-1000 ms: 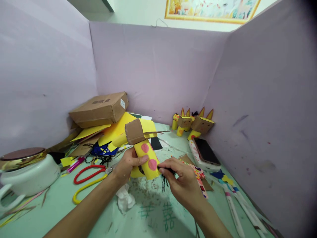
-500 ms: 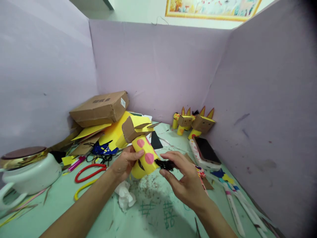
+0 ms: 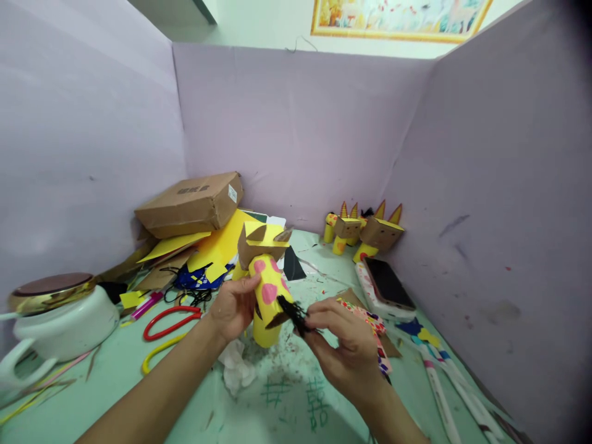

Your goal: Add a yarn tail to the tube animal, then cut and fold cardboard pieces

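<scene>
Above the pale green bench (image 3: 185, 416), in the head view, the left hand (image 3: 235, 308) has its fingers closed around the tubular body of a yellow paper animal figure with pink spots and a brown cardboard head (image 3: 274, 277), held tilted near the middle. The right hand (image 3: 346, 342) pinches, between thumb and fingers, the outer part of a black yarn tuft (image 3: 292, 313) that reaches the figure's near end. Just below lies a crumpled white tissue (image 3: 238, 371); left of it, partly behind the left forearm, are red-and-yellow scissor handles (image 3: 160, 337). A dark rectangular phone (image 3: 388, 282) lies farther back, right.
</scene>
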`<state>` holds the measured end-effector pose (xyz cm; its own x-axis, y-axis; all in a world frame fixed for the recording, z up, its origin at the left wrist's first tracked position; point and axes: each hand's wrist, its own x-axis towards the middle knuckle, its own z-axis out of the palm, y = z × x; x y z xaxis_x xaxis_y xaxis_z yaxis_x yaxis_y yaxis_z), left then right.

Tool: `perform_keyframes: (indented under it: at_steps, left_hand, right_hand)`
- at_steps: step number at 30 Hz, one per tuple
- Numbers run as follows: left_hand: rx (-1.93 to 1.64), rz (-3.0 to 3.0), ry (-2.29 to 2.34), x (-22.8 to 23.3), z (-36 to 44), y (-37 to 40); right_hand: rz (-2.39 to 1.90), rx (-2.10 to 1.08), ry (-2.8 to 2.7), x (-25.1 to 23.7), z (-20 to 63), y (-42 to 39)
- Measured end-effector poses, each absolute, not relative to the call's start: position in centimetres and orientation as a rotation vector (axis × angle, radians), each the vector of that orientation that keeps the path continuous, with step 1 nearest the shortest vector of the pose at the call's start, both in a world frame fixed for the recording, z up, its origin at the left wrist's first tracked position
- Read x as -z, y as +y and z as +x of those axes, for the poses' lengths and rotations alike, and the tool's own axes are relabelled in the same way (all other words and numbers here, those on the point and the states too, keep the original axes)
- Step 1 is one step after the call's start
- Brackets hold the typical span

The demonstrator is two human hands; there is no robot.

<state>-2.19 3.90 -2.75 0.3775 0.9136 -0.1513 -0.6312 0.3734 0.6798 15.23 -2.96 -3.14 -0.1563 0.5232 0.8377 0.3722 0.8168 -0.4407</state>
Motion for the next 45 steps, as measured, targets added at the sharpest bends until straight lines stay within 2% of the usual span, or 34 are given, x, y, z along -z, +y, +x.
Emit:
perform_keyframes:
  at_steps: [8,14,16,20,26,32,35,38,41,45]
  left_hand:
    - [-1.07,0.448,0.452,3.1,-2.5,4.8]
    - [-1.077,0.432,0.493,3.1,-2.3,4.8]
    - [-1.104,0.421,0.481,3.0,-2.4,4.9]
    - [-1.144,0.456,0.429,3.0,-2.5,5.3]
    - [-1.143,0.494,0.435,3.2,-2.7,5.5]
    - [-1.11,0.491,0.43,3.5,-3.1,5.5]
    - [-1.051,0.533,0.389,4.0,-3.3,5.4]
    - [-1.036,0.596,0.349,4.5,-3.3,5.3]
    - [-1.023,0.617,0.365,4.6,-3.0,5.0]
    - [-0.958,0.614,0.425,4.5,-2.3,4.4]
  right_hand:
    - [-0.653,-0.514,-1.835,2.9,15.0,-3.9]
    - [-1.124,-0.685,-1.46,2.7,16.0,-2.7]
    - [-1.246,-0.855,-1.582,2.7,16.7,-2.5]
    - [-1.249,-1.182,-2.189,3.1,17.0,-2.9]
    - [-1.259,-0.82,-2.642,4.6,14.6,-4.0]
    - [-1.271,-0.735,-2.687,5.3,13.7,-4.4]
    - [-1.388,-0.512,-2.531,5.1,14.8,-3.2]
    - [-1.555,-0.239,-2.084,4.7,16.2,-1.8]
    - [-1.329,-0.304,-1.734,3.9,16.6,-1.8]
    - [-0.958,-0.403,-1.696,2.6,15.3,-3.4]
